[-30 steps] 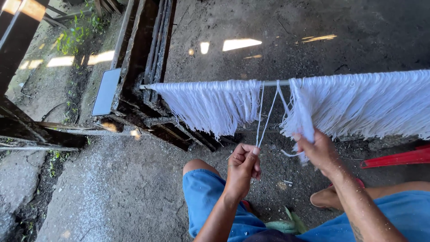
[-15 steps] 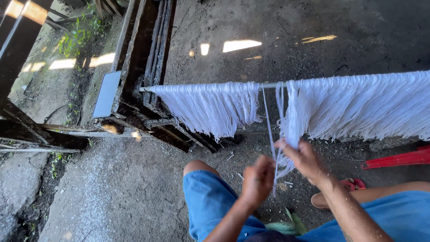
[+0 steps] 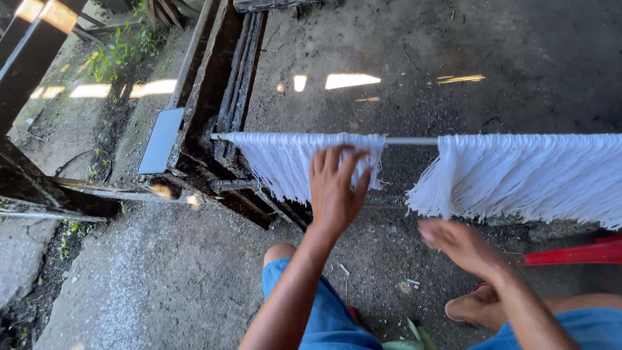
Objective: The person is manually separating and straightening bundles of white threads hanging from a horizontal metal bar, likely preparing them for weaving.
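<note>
A thin grey metal rod (image 3: 411, 140) runs left to right above the dirt ground, carrying two hanging fringes of white cotton strands. The left hand (image 3: 335, 188) is raised with fingers spread, its fingertips laid against the left white fringe (image 3: 285, 162). The right hand (image 3: 461, 244) hangs lower and nearer, just under the near edge of the right white fringe (image 3: 538, 176); it is blurred, fingers loosely open, holding nothing. A bare stretch of rod separates the fringes. A dark wooden frame (image 3: 214, 123) stands at the rod's left end.

White thread fringe (image 3: 304, 162) hangs in two bunches from a horizontal rod (image 3: 411, 140).
</note>
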